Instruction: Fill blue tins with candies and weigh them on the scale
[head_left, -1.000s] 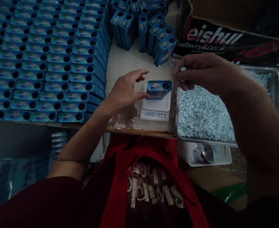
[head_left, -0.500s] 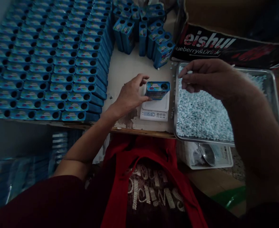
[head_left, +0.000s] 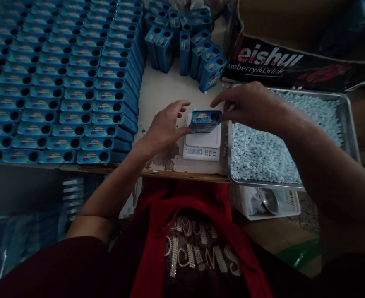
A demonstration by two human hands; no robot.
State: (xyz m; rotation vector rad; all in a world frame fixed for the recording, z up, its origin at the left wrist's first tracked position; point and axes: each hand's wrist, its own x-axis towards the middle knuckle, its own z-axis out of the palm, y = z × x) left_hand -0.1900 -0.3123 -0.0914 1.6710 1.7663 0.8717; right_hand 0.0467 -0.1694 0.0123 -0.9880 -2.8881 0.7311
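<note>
Tins (head_left: 105, 118) stand rowed at ten o'clock, one tin (head_left: 205, 124) is on the scale (head_left: 201, 153), left hand (head_left: 165, 126) open beside it, right hand (head_left: 252, 108) curled around a pellet (head_left: 232, 106).

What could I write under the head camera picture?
Left hand and right hand flank a blue container on a white scale, beside a tray of pale pellets.

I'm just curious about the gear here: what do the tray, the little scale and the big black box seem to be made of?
Tray: metal, perhaps stainless steel, smooth; its grey rim catches the light.
Scale: probably white plastic, with a smooth, moulded-looking body.
Box: cardboard, printed black outside, with plain brown inner walls; whether it's coated is unclear.
</note>
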